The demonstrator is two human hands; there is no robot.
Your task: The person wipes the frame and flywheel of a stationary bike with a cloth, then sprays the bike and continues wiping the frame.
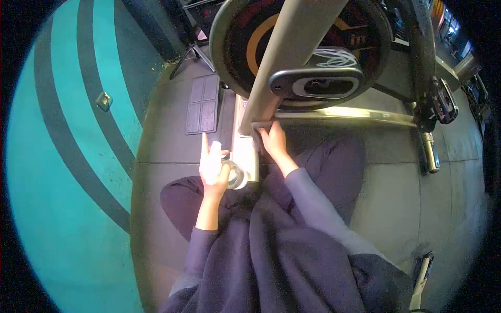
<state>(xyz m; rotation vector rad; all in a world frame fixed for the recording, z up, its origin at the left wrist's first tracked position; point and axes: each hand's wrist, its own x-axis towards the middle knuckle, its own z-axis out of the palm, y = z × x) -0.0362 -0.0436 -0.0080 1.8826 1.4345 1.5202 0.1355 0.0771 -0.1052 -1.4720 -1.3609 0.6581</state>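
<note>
**While the right hand [275, 142] presses a grey cloth [259, 136] to the foot of a slanted post [271, 68], the left hand [212, 168] grasps a clear container [238, 177].**

Beside the cloth, the post rises up and away from the person, crossing in front of a large dark wheel [235, 47] with an orange ring. A pedal [316, 84] juts out over the area just beyond the right hand, and a shiny bar [355, 115] runs low from the post toward the right, ending near a second pedal [448, 101]. Left of the post, a dark ribbed mat [202, 105] lies on the floor [169, 141], with the stand legs [194, 56] behind it. A socket [104, 101] sits on the striped teal wall [62, 156].

Both forearms reach forward over the person's folded legs [334, 172]. The right one slants inward from the right, its fingers closed on the cloth at the post's edge. The left one points nearly straight ahead, some fingers stretched forward and the thumb side against the container, which is near the pale base [244, 151]. Glare hides part of that grip.
</note>
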